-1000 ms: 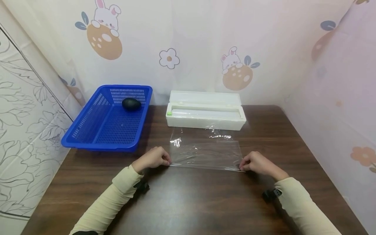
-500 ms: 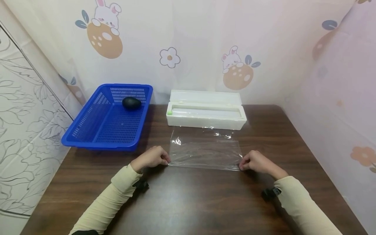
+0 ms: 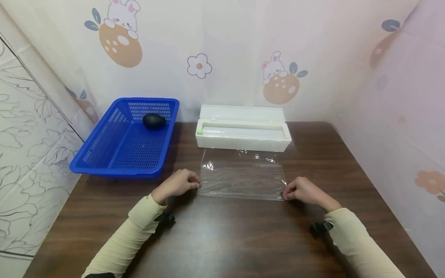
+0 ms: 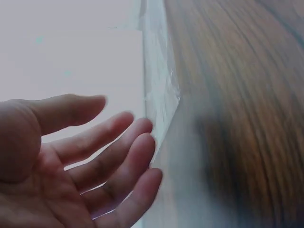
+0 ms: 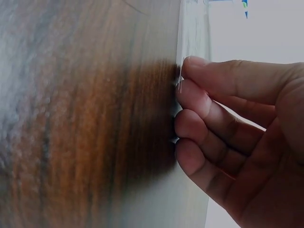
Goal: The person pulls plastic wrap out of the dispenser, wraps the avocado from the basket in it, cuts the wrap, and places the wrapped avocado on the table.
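Observation:
A sheet of clear plastic wrap [image 3: 241,179] lies over the brown table, stretching from the front of a long white dispenser box [image 3: 243,143] toward me. The box's lid stands up at the back, and a roll and a green piece show inside. At the sheet's near left corner is my left hand [image 3: 178,183]; in the left wrist view its thumb stands apart from the loosely bent fingers [image 4: 137,152], with nothing between them. My right hand [image 3: 304,192] pinches the near right corner between thumb and finger, seen close up in the right wrist view.
A blue plastic basket [image 3: 118,170] stands on the left of the table, with a dark green avocado-like oval thing [image 3: 153,121] inside. Patterned curtains [image 3: 233,46] hang behind the table and along both sides. A small black wrist camera [image 3: 318,228] sits below the right sleeve.
My left hand has let go of the wrap's near left corner and shifted slightly up and left. My right hand keeps its pinch in the same place. The head view has tilted slightly.

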Tool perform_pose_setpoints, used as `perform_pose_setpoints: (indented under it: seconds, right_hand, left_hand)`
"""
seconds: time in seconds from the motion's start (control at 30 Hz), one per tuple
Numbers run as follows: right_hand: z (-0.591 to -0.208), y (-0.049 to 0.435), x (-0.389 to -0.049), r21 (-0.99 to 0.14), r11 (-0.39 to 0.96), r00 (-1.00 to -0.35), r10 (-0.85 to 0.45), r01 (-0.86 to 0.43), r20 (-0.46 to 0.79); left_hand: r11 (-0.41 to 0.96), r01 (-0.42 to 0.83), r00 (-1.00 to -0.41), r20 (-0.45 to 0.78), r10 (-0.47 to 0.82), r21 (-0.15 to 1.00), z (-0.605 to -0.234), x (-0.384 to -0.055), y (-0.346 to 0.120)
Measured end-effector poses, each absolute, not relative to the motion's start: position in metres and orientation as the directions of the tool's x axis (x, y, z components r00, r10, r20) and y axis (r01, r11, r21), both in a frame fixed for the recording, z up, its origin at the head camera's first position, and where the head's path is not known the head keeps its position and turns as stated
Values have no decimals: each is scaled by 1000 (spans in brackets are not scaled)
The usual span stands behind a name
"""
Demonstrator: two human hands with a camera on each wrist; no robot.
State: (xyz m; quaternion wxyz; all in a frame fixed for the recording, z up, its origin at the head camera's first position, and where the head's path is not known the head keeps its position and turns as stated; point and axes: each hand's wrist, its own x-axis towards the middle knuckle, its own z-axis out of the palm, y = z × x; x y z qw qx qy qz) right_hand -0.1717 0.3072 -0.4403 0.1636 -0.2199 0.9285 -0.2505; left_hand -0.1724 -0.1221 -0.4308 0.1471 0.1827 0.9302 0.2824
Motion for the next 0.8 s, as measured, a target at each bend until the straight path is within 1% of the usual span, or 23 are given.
perform_pose_setpoints:
  seconds: [0.07,0.17,0.3,0.4,0.5,0.63,0.8]
  right_hand:
    - [-440,307,-170,-534,782,-853,-484,-322,-196]
    - [-440,306,-168,-521,792,-856,-476,-318,-202]
    - [-438,306,-167,-501,803,-860,-470,-323,-199]
    - [-437,306,-166,-495,805,-860,-471,-328,-195]
    - [-437,306,-166,-498,800,-857,-478,-335,-191]
    - [-435,305,-167,-497,797,-855,-484,-343,-186]
    - [-435,304,-167,-495,800,-858,-479,-339,-186]
  left_hand:
    - [756,231,-909,-141,393,613,-429,-173,-121]
    - [696,149,-930,-141,341,702,-429,-174,-119]
    - [517,1,-930,-190,316,856,-428,-175,-116]
    - [357,-104,-924,-223,311,928,-425,-176,-114]
    - [208,-178,-925,-236,299,962,-422,-176,-112]
    - [41,-243,-930,-245,274,969,-418,-178,-112]
    - [-111,-313,-926,-278,254,943,-415,-180,-112]
